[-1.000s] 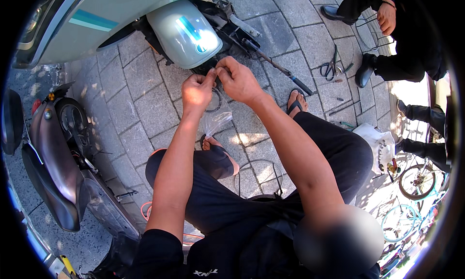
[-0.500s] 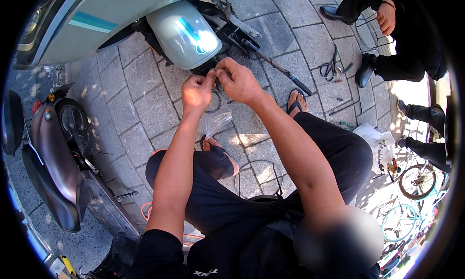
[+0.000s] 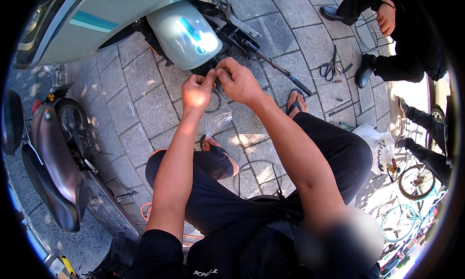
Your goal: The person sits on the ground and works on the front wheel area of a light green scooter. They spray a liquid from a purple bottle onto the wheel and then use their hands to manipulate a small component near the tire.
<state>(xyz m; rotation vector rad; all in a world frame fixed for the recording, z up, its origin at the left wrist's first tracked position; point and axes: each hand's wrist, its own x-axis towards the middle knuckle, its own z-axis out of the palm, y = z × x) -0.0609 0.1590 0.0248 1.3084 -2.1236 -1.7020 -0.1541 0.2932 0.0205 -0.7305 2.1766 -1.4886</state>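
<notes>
My left hand (image 3: 197,94) and my right hand (image 3: 238,83) are pinched together just below a pale grey fender (image 3: 179,36) with a blue stripe, at a black part (image 3: 208,65) under its lower edge. Their fingertips grip something small that I cannot make out. A clear plastic bag (image 3: 217,118) with what looks like a dark ring hangs between and below my hands. A long metal bar (image 3: 299,84) with a blue-and-black end slants from the fender toward the right, beside my sandalled foot.
Grey vehicle bodywork (image 3: 97,24) is at top left; a parked scooter (image 3: 53,153) stands left. Black-handled cutters (image 3: 329,71), loose rods and a white bag (image 3: 373,141) lie right on pavers (image 3: 155,109). A co-worker's hand (image 3: 386,19), another person's legs (image 3: 424,155) and bicycles (image 3: 399,223) are rightward.
My hands stay in almost the same place and pose. The legs of the person at the far right have shifted slightly.
</notes>
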